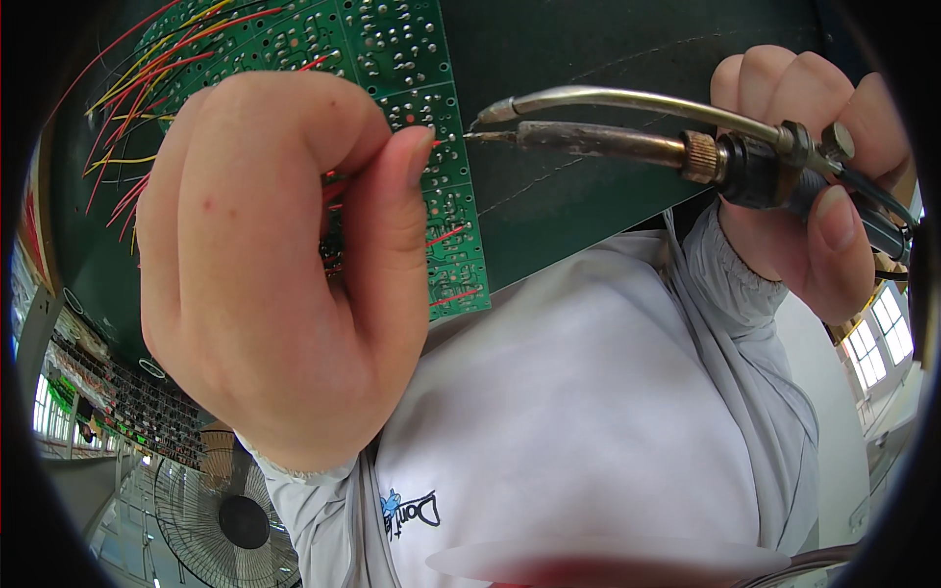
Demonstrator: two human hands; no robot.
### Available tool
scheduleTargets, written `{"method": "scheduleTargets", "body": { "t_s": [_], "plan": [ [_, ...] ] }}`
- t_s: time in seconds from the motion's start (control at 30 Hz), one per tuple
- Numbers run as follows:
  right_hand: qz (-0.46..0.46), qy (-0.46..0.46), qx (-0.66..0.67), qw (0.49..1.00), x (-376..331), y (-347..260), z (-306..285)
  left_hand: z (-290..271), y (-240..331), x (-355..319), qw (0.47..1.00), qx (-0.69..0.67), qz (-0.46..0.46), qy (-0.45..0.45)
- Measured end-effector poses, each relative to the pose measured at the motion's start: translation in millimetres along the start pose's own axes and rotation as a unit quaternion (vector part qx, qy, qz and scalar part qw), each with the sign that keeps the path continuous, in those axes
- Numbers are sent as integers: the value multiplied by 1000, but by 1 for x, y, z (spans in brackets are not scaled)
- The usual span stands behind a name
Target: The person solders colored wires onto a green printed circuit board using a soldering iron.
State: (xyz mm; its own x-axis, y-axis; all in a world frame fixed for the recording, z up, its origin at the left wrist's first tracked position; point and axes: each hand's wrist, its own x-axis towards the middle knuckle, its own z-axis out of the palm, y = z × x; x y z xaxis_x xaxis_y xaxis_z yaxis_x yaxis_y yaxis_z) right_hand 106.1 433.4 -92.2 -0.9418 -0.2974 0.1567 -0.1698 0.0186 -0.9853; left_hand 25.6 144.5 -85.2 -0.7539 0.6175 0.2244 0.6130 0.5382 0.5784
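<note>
The left hand (265, 245) pinches a thin red wire (439, 143) over a green circuit board (417, 78). The right hand (818, 240) grips a slender black-and-metal soldering iron (603, 142).

A dark green work surface (578, 206) spreads beneath the fingers of the left hand (265, 255), marked by thin pale lines (529, 185) right of its fingertips. A green circuit board (402, 59) lies on it under those fingers; red, yellow and black wires (157, 73) fan out beyond them, leftward.
</note>
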Motion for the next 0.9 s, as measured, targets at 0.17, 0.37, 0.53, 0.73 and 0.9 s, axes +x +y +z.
{"method": "scheduleTargets", "body": {
  "t_s": [0.17, 0.37, 0.53, 0.73, 0.9],
  "plan": [
    [-7, -17, -16, 1000, 3, -1, 0, -1, 0, 1, 1000, 1, -6, 1],
    [-30, -14, -58, 998, 5, 1, 3, -1, 1, 0, 1000, 12, -5, 1],
    [-42, -21, -75, 996, 9, 3, 4, 1, 0, -1, 1000, 7, -9, -1],
    [-46, -15, -74, 996, 9, 3, 5, 1, -2, -1, 1000, -8, 2, 1],
    [-36, 3, -64, 997, 6, 4, 6, 1, -2, 0, 1000, -10, 3, -8]
  ]
}}
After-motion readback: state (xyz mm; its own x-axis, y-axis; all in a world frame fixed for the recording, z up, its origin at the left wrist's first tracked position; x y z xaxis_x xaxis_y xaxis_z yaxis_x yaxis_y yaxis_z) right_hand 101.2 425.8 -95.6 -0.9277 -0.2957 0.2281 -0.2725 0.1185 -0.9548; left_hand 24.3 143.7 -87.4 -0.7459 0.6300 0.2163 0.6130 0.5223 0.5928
